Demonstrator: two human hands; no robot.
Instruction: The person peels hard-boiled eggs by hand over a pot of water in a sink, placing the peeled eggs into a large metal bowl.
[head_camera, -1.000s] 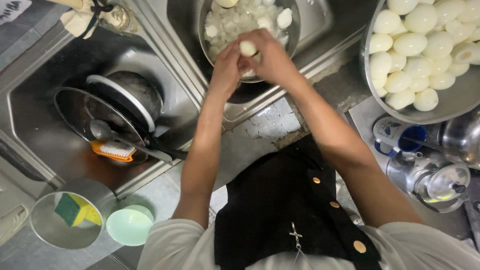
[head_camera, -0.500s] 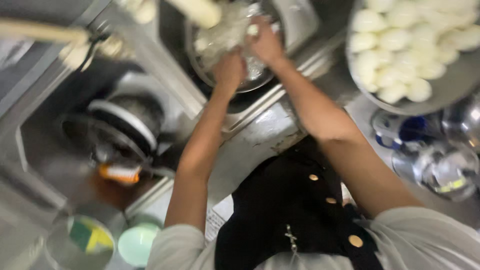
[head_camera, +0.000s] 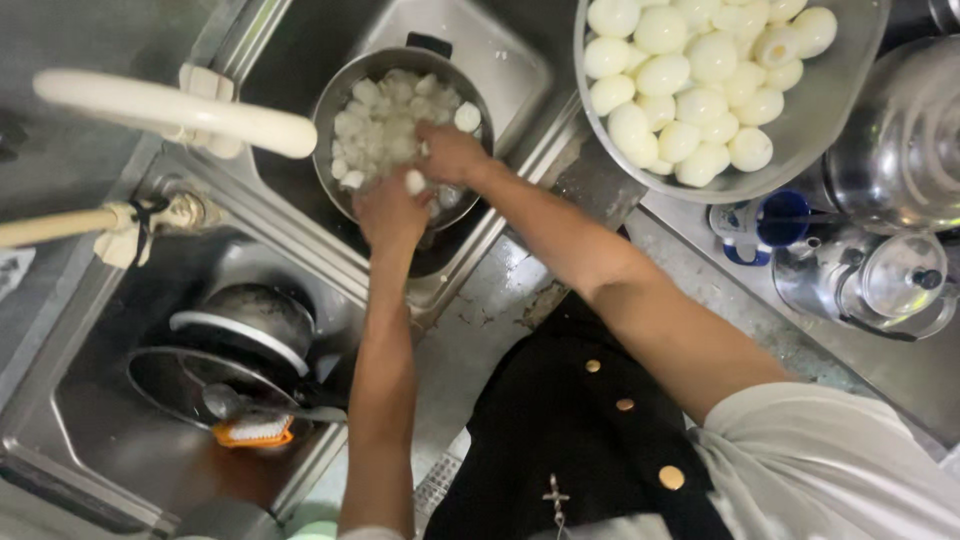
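Peeling goes best when we keep both hands low over the metal pot (head_camera: 400, 130) in the sink basin (head_camera: 510, 70) at upper centre of the frame, so shell falls among the pale fragments already there. Our left hand (head_camera: 388, 205) has its fingers closed around a white egg (head_camera: 414, 181), which sits at the pot's near rim; our right hand (head_camera: 452, 152) bends over it, fingertips touching, though we cannot tell how tightly they pinch. We judge short, shallow picks safer than deep digs, since the white tears easily. Peeled eggs fill the large steel bowl (head_camera: 850, 90) at upper right, close enough to reach without dripping across the table (head_camera: 700, 290).
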